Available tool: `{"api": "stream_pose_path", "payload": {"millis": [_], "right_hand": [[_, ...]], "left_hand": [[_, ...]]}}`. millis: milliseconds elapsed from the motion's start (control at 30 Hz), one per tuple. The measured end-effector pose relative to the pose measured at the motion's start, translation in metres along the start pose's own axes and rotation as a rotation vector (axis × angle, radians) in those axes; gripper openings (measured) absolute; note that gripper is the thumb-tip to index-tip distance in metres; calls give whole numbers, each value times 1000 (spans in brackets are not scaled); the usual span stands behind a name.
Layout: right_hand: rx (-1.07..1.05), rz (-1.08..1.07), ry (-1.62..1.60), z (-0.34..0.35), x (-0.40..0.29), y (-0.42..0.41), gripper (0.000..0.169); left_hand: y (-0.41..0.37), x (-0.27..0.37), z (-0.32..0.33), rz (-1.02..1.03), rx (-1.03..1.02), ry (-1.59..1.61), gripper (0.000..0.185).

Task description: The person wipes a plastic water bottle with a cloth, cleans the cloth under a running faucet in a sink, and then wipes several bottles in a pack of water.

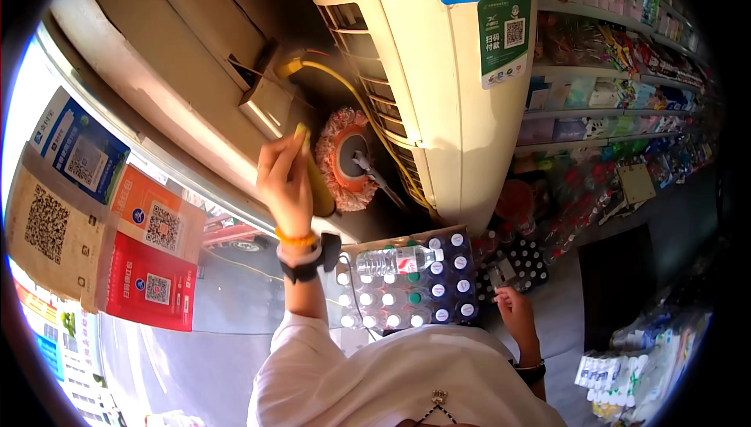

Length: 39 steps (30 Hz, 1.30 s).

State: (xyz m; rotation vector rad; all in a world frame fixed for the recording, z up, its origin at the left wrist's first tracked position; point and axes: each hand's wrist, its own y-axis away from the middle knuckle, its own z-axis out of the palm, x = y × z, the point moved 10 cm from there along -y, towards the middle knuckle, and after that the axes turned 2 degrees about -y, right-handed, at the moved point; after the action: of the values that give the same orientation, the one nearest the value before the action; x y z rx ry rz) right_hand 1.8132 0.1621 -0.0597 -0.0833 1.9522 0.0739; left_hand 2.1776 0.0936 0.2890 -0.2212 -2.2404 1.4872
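My left hand (287, 177) is raised beside the window ledge, its fingers closed on a yellow-green object (321, 189). One end pokes out above the fingertips and the rest hangs behind the hand; its exact kind is unclear. Just right of it is a round mop head (346, 160) with pink-and-white fringe and an orange rim. My right hand (514, 309) hangs low at my right side, fingers loosely curled, with nothing visible in it. In front of my body, a clear plastic bottle (396, 260) lies on its side across a pack of upright capped bottles (387, 299).
A cream floor-standing air conditioner (463, 104) bears stickers, and a yellow cable (358, 92) runs beside it. Stocked shelves (604, 69) line the right. Payment-code signs (155, 286) hang at the window on the left. Dark-bottle packs (525, 262) and wrapped goods (622, 374) stand on the floor.
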Motion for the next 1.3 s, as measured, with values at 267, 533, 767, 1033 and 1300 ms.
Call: {"api": "stream_pose_path", "payload": {"millis": [267,533,767,1033,1300], "right_hand": [[-472,-169,-44,62,-54,-36,18],[-1874,-1015,-51,269,-194,183,53],[-2879,-861,-52,222,-187,367,67],[-2942,-742,-53,258,-158,388,35],[-2825,-1234,22,250,-164,381,35]], "left_hand": [[114,16,-182,-351,-114,-274,21],[86,122,-293,-294,-68,-481,19],[41,158,-262,-120,-215,-440,21],[20,148,-240,-102,-403,-464,24],[-23,152,-226,210,-306,-606,16]]}}
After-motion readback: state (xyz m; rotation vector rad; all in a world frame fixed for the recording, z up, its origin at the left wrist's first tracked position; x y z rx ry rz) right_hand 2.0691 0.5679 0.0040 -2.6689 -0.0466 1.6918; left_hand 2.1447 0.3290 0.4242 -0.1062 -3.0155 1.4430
